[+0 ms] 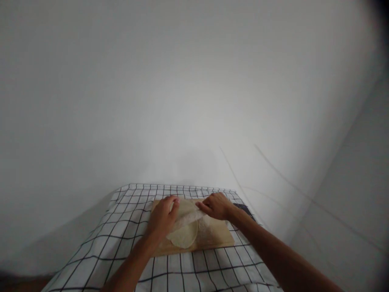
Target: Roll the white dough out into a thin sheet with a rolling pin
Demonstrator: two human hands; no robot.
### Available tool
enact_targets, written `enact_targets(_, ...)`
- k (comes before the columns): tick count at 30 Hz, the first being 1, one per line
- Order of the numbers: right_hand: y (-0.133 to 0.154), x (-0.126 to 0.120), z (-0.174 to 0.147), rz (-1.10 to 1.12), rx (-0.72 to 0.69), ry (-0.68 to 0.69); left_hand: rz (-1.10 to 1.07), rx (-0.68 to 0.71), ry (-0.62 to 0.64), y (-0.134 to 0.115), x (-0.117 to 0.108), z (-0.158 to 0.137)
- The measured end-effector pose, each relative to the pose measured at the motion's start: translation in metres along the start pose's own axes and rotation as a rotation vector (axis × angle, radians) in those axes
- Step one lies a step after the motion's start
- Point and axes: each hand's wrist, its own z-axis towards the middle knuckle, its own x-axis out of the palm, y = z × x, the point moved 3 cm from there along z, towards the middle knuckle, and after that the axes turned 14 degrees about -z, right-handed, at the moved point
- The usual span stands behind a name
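Observation:
A flat, pale round of dough (pixel 184 236) lies on a wooden board (pixel 220 239). Above it, a thin whitish sheet (pixel 189 219) runs slantwise between my two hands; I cannot tell whether it is dough or a film. My left hand (pixel 165 213) is closed at the sheet's left side, thumb and fingertips close together. At the far right part of the sheet, my right hand (pixel 214 205) is closed, its thumb pointing left along the edge. The fingers' undersides are hidden. White powder, like flour, dusts the board right of the dough.
The board rests on a white tablecloth (pixel 127 235) with a black grid pattern. A dark flat object (pixel 243 209) lies beyond my right wrist, partly covered by my forearm. A pale wall (pixel 194 101) rises directly behind the table, with another wall at the right.

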Motion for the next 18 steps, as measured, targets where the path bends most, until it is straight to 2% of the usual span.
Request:
enact_targets(3,-0.009,0.009,0.021,-0.012,-0.020,0.032,0.212,0.002,0.030,0.005,0.011,-0.007)
enact_targets(7,-0.016,0.035,0.033,0.052,-0.032,0.040,0.392,0.018,0.044,0.006,0.023,-0.015)
enact_targets(13,-0.025,0.073,0.026,0.194,-0.092,-0.054,0.576,0.088,0.006,0.006,0.038,-0.019)
enact_targets(18,-0.028,0.094,0.011,0.324,-0.057,-0.104,0.628,0.116,0.016,0.006,0.045,-0.019)
